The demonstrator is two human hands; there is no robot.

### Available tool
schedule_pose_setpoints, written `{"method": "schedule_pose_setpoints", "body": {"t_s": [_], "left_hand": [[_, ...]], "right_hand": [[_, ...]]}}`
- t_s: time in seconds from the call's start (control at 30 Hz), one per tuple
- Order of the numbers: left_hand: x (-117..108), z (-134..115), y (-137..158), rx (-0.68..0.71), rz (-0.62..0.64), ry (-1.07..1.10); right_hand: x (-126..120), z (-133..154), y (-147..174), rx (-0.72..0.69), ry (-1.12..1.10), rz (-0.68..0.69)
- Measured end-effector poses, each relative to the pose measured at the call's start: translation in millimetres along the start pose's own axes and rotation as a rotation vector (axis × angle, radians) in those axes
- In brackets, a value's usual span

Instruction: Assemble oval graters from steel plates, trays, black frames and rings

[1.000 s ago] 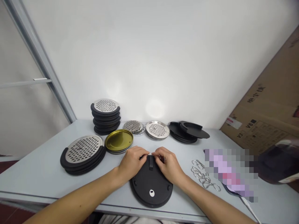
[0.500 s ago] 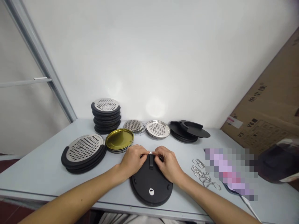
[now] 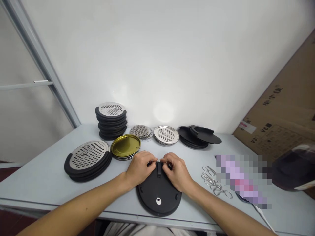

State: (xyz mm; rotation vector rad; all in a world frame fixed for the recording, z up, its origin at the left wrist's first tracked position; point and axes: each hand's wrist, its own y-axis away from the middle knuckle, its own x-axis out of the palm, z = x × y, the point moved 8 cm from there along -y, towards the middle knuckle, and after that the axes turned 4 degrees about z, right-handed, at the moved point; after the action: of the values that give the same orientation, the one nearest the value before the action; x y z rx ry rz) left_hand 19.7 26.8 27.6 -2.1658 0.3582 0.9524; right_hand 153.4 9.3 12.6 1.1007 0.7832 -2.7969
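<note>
Head view: black disc [image 3: 159, 190] lies flat on the grey table [image 3: 194, 209] near its front edge, directly before me. At its far rim, my left hand [image 3: 139, 167] and right hand [image 3: 177, 171] pinch a small silvery piece [image 3: 158, 160] from opposite sides, thumbs and forefingers closed; its exact shape is too small to tell. Wire loops [image 3: 215, 185] lie right of my right hand; gold lid [image 3: 126, 146] sits beyond my left.
</note>
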Motion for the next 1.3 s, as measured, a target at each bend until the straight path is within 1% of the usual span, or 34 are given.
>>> {"method": "schedule_pose_setpoints", "body": {"t_s": [0.43, 0.7, 0.83, 0.93, 1.07, 1.2, 1.3], "left_hand": [[1, 3, -2, 0.009, 0.027, 0.045], [3, -2, -2, 0.074, 0.089, -0.01], [8, -4, -3, 0.12, 0.144, -0.062], [11, -6, -3, 0.161, 0.186, -0.054], [13, -8, -3, 0.203, 0.204, -0.031], [10, -9, -3, 0.199, 0.196, -0.019], [10, -9, -4, 0.168, 0.197, -0.016]], "right_hand": [[2, 0, -1, 0.0, 0.0, 0.011], [3, 3, -2, -0.003, 0.017, 0.027], [4, 1, -1, 0.01, 0.037, 0.007], [3, -1, 0, 0.027, 0.044, -0.012], [4, -5, 0, 0.05, 0.063, -0.014], [3, -3, 0, 0.049, 0.071, -0.012], [1, -2, 1, 0.062, 0.078, -0.012]]}}
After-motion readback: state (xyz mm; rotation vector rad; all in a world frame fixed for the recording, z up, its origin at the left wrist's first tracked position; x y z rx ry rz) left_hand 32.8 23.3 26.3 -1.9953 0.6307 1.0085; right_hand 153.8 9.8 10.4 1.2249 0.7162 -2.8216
